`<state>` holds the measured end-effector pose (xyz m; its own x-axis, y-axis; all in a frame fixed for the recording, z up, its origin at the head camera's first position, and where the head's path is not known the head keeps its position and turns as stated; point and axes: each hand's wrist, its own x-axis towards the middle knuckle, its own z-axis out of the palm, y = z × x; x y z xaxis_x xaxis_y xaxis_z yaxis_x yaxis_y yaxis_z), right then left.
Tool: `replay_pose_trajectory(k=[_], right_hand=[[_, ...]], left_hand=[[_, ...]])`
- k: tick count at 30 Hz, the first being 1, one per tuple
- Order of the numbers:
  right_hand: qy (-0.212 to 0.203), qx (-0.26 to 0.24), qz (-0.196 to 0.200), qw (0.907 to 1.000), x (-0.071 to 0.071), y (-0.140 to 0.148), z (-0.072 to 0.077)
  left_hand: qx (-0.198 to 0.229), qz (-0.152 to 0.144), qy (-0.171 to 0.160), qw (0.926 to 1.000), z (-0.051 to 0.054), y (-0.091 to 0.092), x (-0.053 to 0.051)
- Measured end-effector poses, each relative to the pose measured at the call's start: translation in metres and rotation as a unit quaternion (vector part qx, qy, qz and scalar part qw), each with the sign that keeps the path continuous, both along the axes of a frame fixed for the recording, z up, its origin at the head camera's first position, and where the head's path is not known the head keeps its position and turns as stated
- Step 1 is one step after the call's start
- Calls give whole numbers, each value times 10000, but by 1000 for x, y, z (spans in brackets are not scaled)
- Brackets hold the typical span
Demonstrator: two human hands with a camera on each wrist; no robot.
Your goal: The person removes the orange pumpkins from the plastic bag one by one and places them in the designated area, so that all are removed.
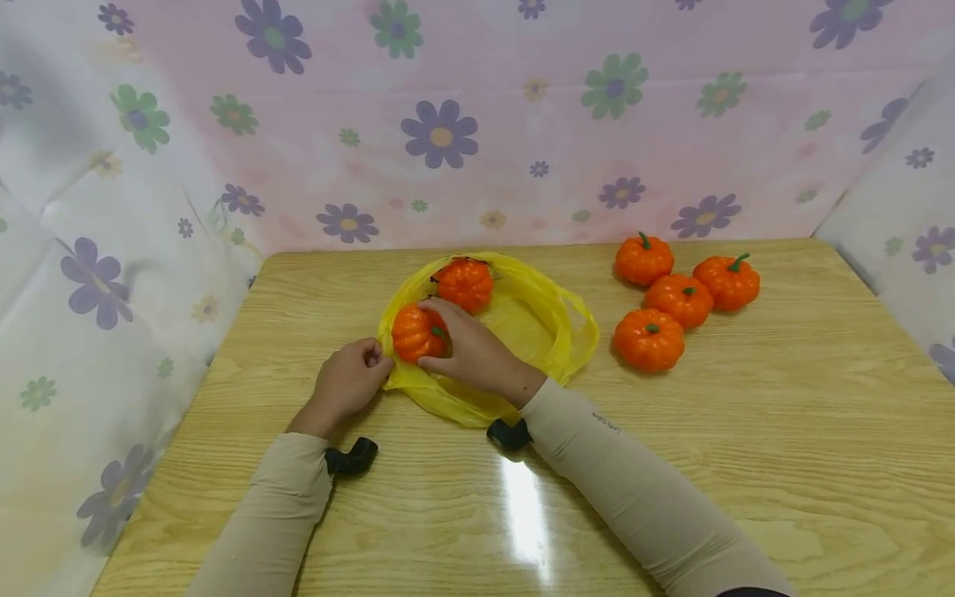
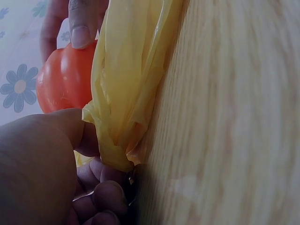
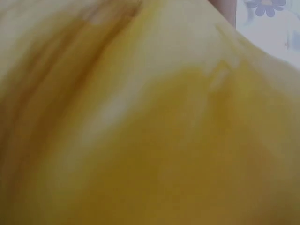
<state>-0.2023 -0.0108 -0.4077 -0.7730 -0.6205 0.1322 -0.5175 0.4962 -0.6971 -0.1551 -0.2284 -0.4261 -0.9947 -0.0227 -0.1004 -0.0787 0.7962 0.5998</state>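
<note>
A yellow plastic bag [image 1: 522, 319] lies spread with its mouth open on the table. My left hand [image 1: 351, 377] pinches the bag's left edge; the left wrist view shows the gathered film [image 2: 119, 89] between thumb and fingers. My right hand [image 1: 477, 348] grips a small orange toy pumpkin [image 1: 414, 333] inside the bag's left side, its green stem facing right. Behind that one, a second pumpkin [image 1: 466, 286] sits in the bag near the far rim. Yellow film [image 3: 164, 140] fills most of the right wrist view, hiding the right fingers there.
Several more orange pumpkins [image 1: 679, 300] stand in a cluster on the wooden table [image 1: 746, 431], right of the bag. A flowered curtain [image 1: 522, 124] rises behind the table and along both sides.
</note>
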Motion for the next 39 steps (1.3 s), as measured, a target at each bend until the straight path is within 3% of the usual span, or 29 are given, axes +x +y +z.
replay_pose_trajectory(k=[17, 39], right_hand=[[611, -75, -250, 9978, 19, 24, 12], [810, 98, -654, 9945, 48, 111, 15]], left_hand=[[-110, -32, 115, 9999, 0, -2, 1], [-184, -159, 143, 9996, 1, -1, 2]])
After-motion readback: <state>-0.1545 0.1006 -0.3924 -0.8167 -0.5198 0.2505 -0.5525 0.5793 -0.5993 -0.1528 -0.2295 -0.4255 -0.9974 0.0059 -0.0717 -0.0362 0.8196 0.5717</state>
